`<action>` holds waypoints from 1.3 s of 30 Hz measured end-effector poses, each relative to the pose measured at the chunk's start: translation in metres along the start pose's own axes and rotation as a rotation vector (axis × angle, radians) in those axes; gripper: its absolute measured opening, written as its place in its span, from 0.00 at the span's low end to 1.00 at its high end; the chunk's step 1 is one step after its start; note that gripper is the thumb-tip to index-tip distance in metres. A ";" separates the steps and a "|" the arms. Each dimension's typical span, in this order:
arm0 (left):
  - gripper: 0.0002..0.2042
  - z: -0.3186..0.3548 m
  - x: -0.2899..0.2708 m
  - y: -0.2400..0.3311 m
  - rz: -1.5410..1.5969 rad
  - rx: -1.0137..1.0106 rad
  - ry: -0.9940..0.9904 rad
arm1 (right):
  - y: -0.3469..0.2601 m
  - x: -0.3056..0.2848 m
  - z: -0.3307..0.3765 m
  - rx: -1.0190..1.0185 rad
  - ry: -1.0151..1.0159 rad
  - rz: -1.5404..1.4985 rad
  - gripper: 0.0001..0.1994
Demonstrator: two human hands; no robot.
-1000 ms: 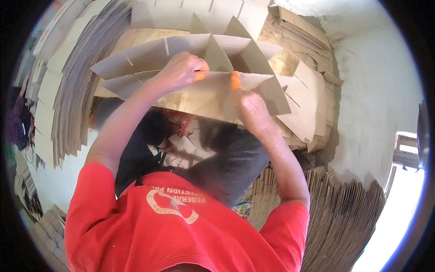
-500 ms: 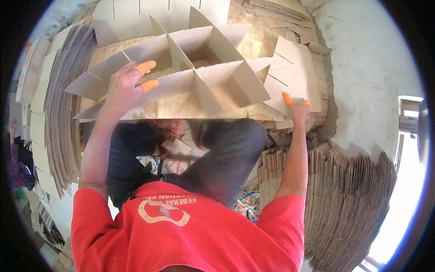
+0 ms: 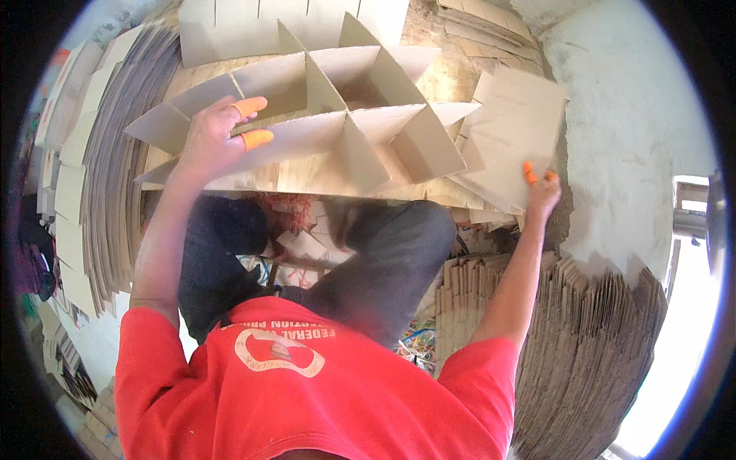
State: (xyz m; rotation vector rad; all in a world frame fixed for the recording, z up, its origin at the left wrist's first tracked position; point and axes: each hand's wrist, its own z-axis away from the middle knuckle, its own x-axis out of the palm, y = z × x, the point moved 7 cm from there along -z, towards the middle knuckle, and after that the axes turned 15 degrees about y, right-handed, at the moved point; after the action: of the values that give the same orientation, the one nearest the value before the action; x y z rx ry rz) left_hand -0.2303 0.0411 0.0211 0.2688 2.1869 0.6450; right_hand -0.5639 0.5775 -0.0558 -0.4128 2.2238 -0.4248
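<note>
A cardboard divider grid (image 3: 368,126) made of slotted strips interlocked crosswise stands on the wooden board in front of me. My left hand (image 3: 215,139) grips its near long strip at the left, orange covers on thumb and finger, one on each side of the strip. Off to the right, my right hand (image 3: 543,190), also with orange finger covers, holds the lower right edge of a flat cardboard sheet (image 3: 525,111). This sheet lies skewed over other slotted pieces, partly hiding them.
Tall stacks of cardboard strips stand at the left (image 3: 115,153) and lower right (image 3: 590,345). A slotted cardboard sheet (image 3: 291,27) is at the far edge of the wooden board (image 3: 299,180). A pale wall (image 3: 621,146) closes the right side.
My right hand has moved right, dragging the cardboard sheet with it and turning it askew. My left hand keeps its grip on the grid, which shifts slightly right in the view.
</note>
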 end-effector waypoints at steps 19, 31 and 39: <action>0.09 0.046 -0.037 -0.038 -0.064 0.050 0.117 | -0.456 -0.146 0.110 -0.478 -0.597 -0.737 0.28; 0.07 0.043 -0.034 -0.040 -0.041 0.031 0.131 | -0.476 -0.120 0.140 -0.510 -0.789 -0.781 0.24; 0.06 0.041 -0.022 -0.043 -0.077 0.029 0.108 | -0.489 -0.081 0.183 -0.782 -0.868 -0.665 0.20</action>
State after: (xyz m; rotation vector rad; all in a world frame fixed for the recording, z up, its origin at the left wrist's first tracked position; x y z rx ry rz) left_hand -0.1837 0.0112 -0.0094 0.1668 2.2992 0.5974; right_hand -0.2985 0.1474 0.0968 -1.4490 1.2645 0.3012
